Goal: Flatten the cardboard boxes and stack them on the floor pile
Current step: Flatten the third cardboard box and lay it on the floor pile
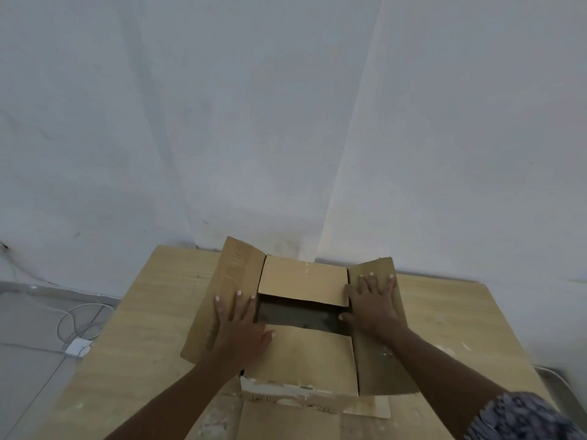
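A brown cardboard box [305,354] stands on the wooden table [143,328], its top flaps spread apart with a dark gap between the two inner flaps. My left hand [236,325] lies flat with straight fingers on the left outer flap [235,268]. On the right outer flap [381,360], my right hand [371,306] presses flat, fingers spread. The box's near edge is torn and white. Another flat piece of cardboard [286,423] lies under the box at the near side.
A white wall rises right behind the table. On the grey floor at the left lie a white charger block [77,347] and looping cables [76,319]. The table's right edge drops off near a pale object on the floor [552,376].
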A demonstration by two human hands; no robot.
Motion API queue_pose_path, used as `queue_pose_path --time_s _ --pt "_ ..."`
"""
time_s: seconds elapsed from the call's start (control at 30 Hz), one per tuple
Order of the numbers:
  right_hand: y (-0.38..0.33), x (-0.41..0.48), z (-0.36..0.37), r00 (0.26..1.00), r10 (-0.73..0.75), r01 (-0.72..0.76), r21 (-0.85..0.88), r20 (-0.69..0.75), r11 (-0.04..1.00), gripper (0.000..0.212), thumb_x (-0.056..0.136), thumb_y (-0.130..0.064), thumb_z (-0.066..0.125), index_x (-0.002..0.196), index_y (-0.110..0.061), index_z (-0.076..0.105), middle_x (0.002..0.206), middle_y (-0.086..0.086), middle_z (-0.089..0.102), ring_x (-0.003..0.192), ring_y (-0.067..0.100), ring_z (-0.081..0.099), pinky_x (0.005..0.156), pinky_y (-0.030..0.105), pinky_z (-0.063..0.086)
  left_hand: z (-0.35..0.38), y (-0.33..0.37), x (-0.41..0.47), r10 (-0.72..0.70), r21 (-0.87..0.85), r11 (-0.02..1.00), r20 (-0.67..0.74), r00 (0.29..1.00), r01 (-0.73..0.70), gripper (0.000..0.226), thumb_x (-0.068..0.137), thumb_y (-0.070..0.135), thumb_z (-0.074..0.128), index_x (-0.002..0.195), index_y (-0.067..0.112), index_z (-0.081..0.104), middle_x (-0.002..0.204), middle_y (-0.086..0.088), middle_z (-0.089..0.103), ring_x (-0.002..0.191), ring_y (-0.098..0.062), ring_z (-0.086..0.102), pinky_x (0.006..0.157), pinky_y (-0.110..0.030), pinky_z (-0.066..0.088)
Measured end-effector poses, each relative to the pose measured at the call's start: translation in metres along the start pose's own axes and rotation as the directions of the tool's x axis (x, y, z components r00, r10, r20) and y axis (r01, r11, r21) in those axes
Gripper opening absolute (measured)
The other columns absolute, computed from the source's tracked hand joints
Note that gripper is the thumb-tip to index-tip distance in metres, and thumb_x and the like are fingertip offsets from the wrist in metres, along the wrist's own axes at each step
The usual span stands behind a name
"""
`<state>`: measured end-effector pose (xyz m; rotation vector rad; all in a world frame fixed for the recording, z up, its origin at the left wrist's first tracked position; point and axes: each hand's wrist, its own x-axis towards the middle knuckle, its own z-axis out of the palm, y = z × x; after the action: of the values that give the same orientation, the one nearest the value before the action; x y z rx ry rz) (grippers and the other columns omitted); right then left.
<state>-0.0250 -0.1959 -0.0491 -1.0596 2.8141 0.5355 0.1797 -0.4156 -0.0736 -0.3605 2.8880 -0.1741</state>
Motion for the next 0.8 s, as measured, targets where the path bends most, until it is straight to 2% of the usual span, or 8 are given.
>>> queue_pose_path --time_s 0.1,0.2,0.33,0.37,0.43,0.5,0.67,0.8 --pt "-0.009 0.008 0.007 1.0 -0.021 0.021 0.002 -0.006 1.0 0.077 0.089 -0.058 0.049 0.148 -0.017 0.019 0.158 0.024 0.012 0.145 0.048 0.006 0.105 0.076 -0.005 0.009 0.003 0.005 -0.035 -0.07 0.997 -0.009 0.999 0.035 0.063 0.081 0.06 0.031 0.1 0.023 0.078 0.126 -0.017 0.065 0.119 -0.05 0.055 0.102 -0.074 -0.003" --pt "-0.01 0.009 0.008 1.0 -0.008 0.008 0.034 -0.009 0.999 0.066 0.094 -0.05 0.045 0.146 -0.016 0.021 0.157 0.023 0.017 0.144 0.048 0.011 0.108 0.075 0.007 -0.002 0.003 0.002 -0.112 -0.088 0.989 0.072 0.991 0.118 0.072 0.087 0.064 0.018 0.136 0.027 0.056 0.156 -0.016 0.034 0.143 -0.048 0.024 0.092 -0.079 -0.025" --pt "-0.003 0.014 0.006 0.999 -0.017 0.014 0.103 0.03 0.995 0.062 0.095 -0.053 0.041 0.145 -0.02 0.025 0.156 0.019 0.021 0.145 0.045 0.014 0.11 0.071 0.012 0.007 0.004 0.007 -0.081 -0.171 0.98 0.131 0.988 0.102 0.076 0.076 0.069 0.029 0.116 0.022 0.073 0.13 -0.014 0.063 0.123 -0.046 0.053 0.1 -0.078 -0.009" --pt "-0.001 0.016 0.006 0.999 -0.026 0.022 0.112 0.036 0.993 0.061 0.095 -0.053 0.041 0.144 -0.021 0.026 0.157 0.018 0.02 0.145 0.044 0.014 0.11 0.07 0.011 0.006 0.003 0.007 -0.086 -0.153 0.983 0.132 0.988 0.106 0.077 0.076 0.069 0.026 0.118 0.023 0.072 0.136 -0.015 0.059 0.129 -0.046 0.047 0.099 -0.079 -0.012" --pt "0.001 0.021 0.005 0.997 -0.046 0.039 0.133 0.054 0.99 0.06 0.094 -0.054 0.042 0.142 -0.022 0.029 0.157 0.016 0.022 0.145 0.044 0.015 0.11 0.069 0.011 -0.011 0.001 0.006 -0.121 -0.158 0.976 0.182 0.976 0.151 0.074 0.086 0.068 0.017 0.138 0.027 0.053 0.162 -0.012 0.02 0.147 -0.045 0.008 0.087 -0.079 -0.028" --pt "0.006 0.026 0.006 0.996 -0.091 0.091 0.136 -0.01 0.986 0.054 0.093 -0.054 0.035 0.137 -0.022 0.035 0.152 0.011 0.034 0.142 0.041 0.025 0.111 0.067 0.015 -0.022 -0.001 0.007 -0.195 -0.243 0.939 0.201 0.96 0.242 0.065 0.096 0.063 0.021 0.147 0.024 0.036 0.165 -0.006 -0.006 0.148 -0.038 -0.015 0.089 -0.077 -0.025" --pt "0.029 0.035 -0.013 0.965 -0.023 0.073 0.185 -0.26 0.98 0.064 0.09 -0.059 0.008 0.122 -0.031 0.054 0.124 -0.001 0.064 0.114 0.027 0.055 0.098 0.052 0.039 -0.046 -0.006 -0.002 -0.294 -0.571 0.741 0.198 0.935 0.353 0.054 0.102 0.056 0.023 0.145 0.028 0.04 0.162 -0.002 0.022 0.151 -0.029 0.001 0.108 -0.074 -0.003" --pt "0.034 0.053 -0.033 0.987 0.151 -0.129 0.313 -0.046 0.941 0.063 0.087 -0.074 0.016 0.126 -0.042 0.055 0.146 0.004 0.045 0.138 0.04 0.03 0.106 0.068 0.02 -0.062 -0.006 -0.034 -0.257 -0.714 0.622 0.202 0.945 0.321 0.043 0.104 0.042 0.035 0.134 0.02 0.057 0.155 -0.006 0.036 0.148 -0.026 0.015 0.115 -0.049 0.005"
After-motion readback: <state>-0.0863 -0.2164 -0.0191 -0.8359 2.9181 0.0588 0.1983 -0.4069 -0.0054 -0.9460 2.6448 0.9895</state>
